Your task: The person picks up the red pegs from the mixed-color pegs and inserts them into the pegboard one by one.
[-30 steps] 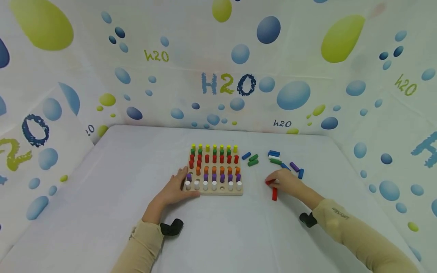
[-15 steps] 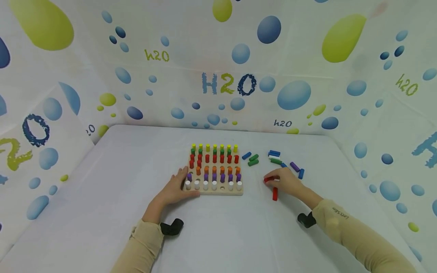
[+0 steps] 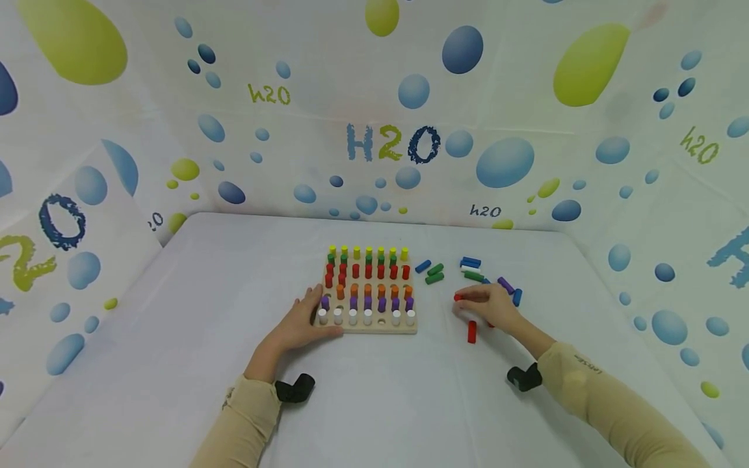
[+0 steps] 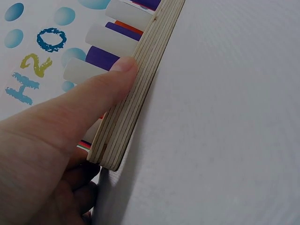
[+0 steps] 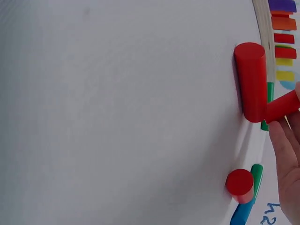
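My right hand (image 3: 488, 307) pinches a red peg (image 5: 282, 107) between thumb and fingers, just right of the wooden pegboard (image 3: 374, 330). Below that hand, a second red peg (image 3: 471, 332) lies on the table. Another red peg (image 5: 240, 183) lies there too, mostly hidden by the hand in the head view. At the board's near left corner, my left hand (image 3: 295, 324) grips it, thumb on the front edge and fingers along the left side. Coloured pegs stand upright in rows, from white (image 3: 353, 317) in front to yellow (image 3: 369, 251) at the back. The front row has an uncovered hole (image 3: 381, 322).
Loose pegs lie right of the board: green (image 3: 435, 278), blue (image 3: 423, 266), purple (image 3: 506, 285) and a white one (image 3: 470, 269) among several others. A white cloth (image 3: 374, 403) covers the table. Patterned sheeting (image 3: 374, 97) rises behind it.
My right hand has raised the red peg off the table and shifted slightly away from me. Another red peg shows under its wrist. The left hand stays on the board.
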The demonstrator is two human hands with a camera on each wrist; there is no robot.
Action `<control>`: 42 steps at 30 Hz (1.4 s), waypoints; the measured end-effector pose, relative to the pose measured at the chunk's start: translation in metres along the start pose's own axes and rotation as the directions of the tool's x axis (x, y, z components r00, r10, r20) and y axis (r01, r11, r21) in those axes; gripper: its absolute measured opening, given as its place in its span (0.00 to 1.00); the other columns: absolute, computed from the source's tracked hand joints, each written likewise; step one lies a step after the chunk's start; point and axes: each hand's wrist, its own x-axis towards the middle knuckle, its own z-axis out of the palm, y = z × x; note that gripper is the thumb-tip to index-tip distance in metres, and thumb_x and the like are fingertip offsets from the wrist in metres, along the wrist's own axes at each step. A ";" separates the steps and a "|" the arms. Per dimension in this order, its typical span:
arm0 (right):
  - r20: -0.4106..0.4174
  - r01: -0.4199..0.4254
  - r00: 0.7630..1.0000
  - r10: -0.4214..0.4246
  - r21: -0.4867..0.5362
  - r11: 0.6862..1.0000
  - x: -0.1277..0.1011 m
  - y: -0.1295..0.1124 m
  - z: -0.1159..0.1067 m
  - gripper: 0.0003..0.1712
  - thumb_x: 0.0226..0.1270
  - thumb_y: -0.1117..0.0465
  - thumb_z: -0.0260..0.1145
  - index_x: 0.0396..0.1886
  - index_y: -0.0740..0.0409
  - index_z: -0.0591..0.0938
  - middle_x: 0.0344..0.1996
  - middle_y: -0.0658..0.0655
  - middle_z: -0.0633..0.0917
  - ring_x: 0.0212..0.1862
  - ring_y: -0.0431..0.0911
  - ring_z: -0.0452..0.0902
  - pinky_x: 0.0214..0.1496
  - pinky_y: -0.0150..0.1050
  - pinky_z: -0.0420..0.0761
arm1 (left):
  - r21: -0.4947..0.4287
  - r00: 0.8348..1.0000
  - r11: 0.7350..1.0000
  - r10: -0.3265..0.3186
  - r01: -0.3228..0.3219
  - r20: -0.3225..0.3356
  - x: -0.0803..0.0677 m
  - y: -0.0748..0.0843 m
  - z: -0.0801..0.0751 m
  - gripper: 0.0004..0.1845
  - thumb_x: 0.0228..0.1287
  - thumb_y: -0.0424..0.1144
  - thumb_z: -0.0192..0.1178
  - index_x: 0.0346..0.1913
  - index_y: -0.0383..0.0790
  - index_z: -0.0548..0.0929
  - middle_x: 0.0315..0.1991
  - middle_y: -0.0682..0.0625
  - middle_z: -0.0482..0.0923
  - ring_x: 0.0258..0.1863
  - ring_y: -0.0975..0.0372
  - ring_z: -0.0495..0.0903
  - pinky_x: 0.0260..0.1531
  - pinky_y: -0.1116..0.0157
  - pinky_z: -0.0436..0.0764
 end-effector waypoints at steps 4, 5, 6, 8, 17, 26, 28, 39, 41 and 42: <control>-0.002 -0.038 0.999 0.038 0.086 0.996 0.001 -0.003 0.002 0.23 0.56 0.51 0.68 0.49 0.58 0.81 0.42 0.56 0.84 0.47 0.47 0.79 0.51 0.39 0.77 | 0.004 1.000 1.000 0.005 -0.005 -0.001 0.000 -0.001 -0.001 0.61 0.44 0.62 0.66 0.71 0.35 0.43 0.71 0.38 0.41 0.70 0.47 0.37 0.66 0.49 0.39; -0.003 -0.044 0.999 0.045 0.107 0.993 0.002 -0.005 0.002 0.23 0.56 0.51 0.68 0.50 0.58 0.81 0.42 0.56 0.84 0.48 0.47 0.79 0.52 0.40 0.76 | 0.005 1.000 1.000 0.006 -0.006 -0.001 0.000 -0.001 -0.001 0.61 0.44 0.62 0.66 0.71 0.35 0.43 0.71 0.38 0.41 0.70 0.47 0.37 0.66 0.49 0.39; -0.003 -0.049 0.999 0.050 0.122 0.991 0.002 -0.006 0.003 0.24 0.57 0.51 0.67 0.50 0.58 0.81 0.43 0.56 0.84 0.48 0.48 0.78 0.53 0.41 0.76 | 0.007 1.000 1.000 0.007 -0.007 -0.002 0.000 -0.001 -0.001 0.61 0.44 0.62 0.66 0.71 0.35 0.43 0.71 0.38 0.41 0.70 0.47 0.37 0.66 0.49 0.39; 0.007 -0.057 0.998 0.056 0.146 0.988 0.003 -0.011 0.003 0.24 0.58 0.51 0.66 0.52 0.58 0.79 0.44 0.57 0.83 0.50 0.49 0.77 0.54 0.43 0.75 | 0.007 1.000 1.000 0.010 -0.010 -0.003 -0.001 0.000 -0.001 0.60 0.44 0.62 0.66 0.71 0.35 0.44 0.71 0.37 0.41 0.70 0.47 0.38 0.66 0.49 0.39; 0.022 -0.084 0.996 0.082 0.241 0.967 0.012 -0.034 0.012 0.26 0.59 0.50 0.66 0.54 0.58 0.78 0.48 0.57 0.81 0.52 0.50 0.73 0.57 0.47 0.72 | 0.004 1.000 1.000 0.015 -0.015 -0.004 -0.002 0.003 -0.002 0.60 0.45 0.61 0.66 0.71 0.34 0.44 0.71 0.38 0.41 0.70 0.48 0.38 0.66 0.49 0.39; 0.028 -0.062 0.998 0.056 0.298 0.953 0.024 -0.051 0.026 0.23 0.60 0.53 0.66 0.52 0.60 0.78 0.48 0.59 0.80 0.52 0.50 0.75 0.56 0.45 0.73 | 0.002 1.000 1.000 0.004 -0.004 -0.006 -0.003 0.004 -0.003 0.59 0.45 0.60 0.67 0.71 0.35 0.44 0.71 0.38 0.41 0.70 0.47 0.38 0.66 0.49 0.39; 0.022 -0.054 0.998 0.050 0.299 0.953 0.028 -0.055 0.030 0.23 0.60 0.53 0.66 0.52 0.60 0.78 0.48 0.59 0.81 0.51 0.50 0.75 0.55 0.44 0.74 | 0.000 1.000 1.000 0.004 -0.004 -0.007 -0.003 0.004 -0.002 0.59 0.45 0.60 0.67 0.71 0.35 0.44 0.71 0.38 0.41 0.70 0.47 0.38 0.66 0.48 0.39; 0.021 -0.018 1.000 0.011 0.386 0.922 0.048 -0.070 0.054 0.21 0.60 0.58 0.65 0.52 0.64 0.77 0.49 0.61 0.80 0.50 0.50 0.77 0.53 0.40 0.76 | -0.001 1.000 1.000 0.029 -0.029 -0.011 -0.001 0.002 -0.001 0.59 0.45 0.59 0.67 0.71 0.34 0.44 0.71 0.38 0.42 0.70 0.48 0.37 0.67 0.50 0.38; 0.021 -0.009 1.000 0.001 0.389 0.921 0.052 -0.073 0.059 0.22 0.60 0.58 0.65 0.51 0.64 0.77 0.49 0.61 0.80 0.50 0.50 0.77 0.53 0.39 0.76 | 0.005 1.000 1.000 0.030 -0.030 -0.010 -0.001 0.002 -0.001 0.59 0.45 0.59 0.67 0.71 0.34 0.44 0.71 0.38 0.42 0.70 0.49 0.37 0.67 0.51 0.38; 0.022 -0.002 1.000 -0.007 0.391 0.920 0.054 -0.075 0.061 0.21 0.60 0.58 0.65 0.51 0.65 0.77 0.48 0.61 0.80 0.50 0.50 0.77 0.53 0.39 0.76 | 0.007 0.999 1.000 0.030 -0.030 -0.010 -0.001 0.002 -0.002 0.59 0.45 0.59 0.67 0.71 0.34 0.44 0.71 0.38 0.42 0.70 0.49 0.37 0.67 0.51 0.38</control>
